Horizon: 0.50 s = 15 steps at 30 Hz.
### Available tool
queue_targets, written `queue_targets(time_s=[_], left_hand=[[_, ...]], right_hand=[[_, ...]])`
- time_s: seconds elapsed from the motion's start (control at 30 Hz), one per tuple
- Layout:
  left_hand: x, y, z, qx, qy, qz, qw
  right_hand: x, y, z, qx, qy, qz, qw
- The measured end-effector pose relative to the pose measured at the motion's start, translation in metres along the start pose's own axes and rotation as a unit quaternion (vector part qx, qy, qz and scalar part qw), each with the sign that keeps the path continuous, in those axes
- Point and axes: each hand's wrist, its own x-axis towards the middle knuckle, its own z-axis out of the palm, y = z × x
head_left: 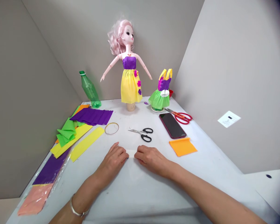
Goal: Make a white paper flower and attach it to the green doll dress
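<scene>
My left hand (pixel 113 160) and my right hand (pixel 151 160) rest on the white tabletop (pixel 140 193), close together near its middle. Between them lies a small strip of white paper (pixel 130 153), its ends covered by my fingers of both hands. Black-handled scissors (pixel 142 133) lie just beyond my hands, nearer my right hand. A yellow crepe-paper strip (pixel 86 143) lies to the left of my left hand. A silver bangle (pixel 77 210) circles my left wrist.
A pink-haired doll (pixel 128 62) in a yellow-and-purple paper dress stands at the back, beside a small green paper dress (pixel 160 99). A phone (pixel 172 125), red-handled scissors (pixel 183 117), orange paper (pixel 182 147), a green bottle (pixel 90 91) and crepe-paper stacks (pixel 91 116) surround the work area. Grey walls rise behind.
</scene>
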Motion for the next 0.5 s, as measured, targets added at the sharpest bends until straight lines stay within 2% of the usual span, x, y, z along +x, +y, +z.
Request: queue_targets(time_s=[0.5], left_hand=[[-0.0067,-0.0017,0.0013,0.044,-0.02,0.028,0.998]], right_hand=[[-0.0017,-0.0034,-0.0055,-0.037,-0.021,-0.038,0.998]])
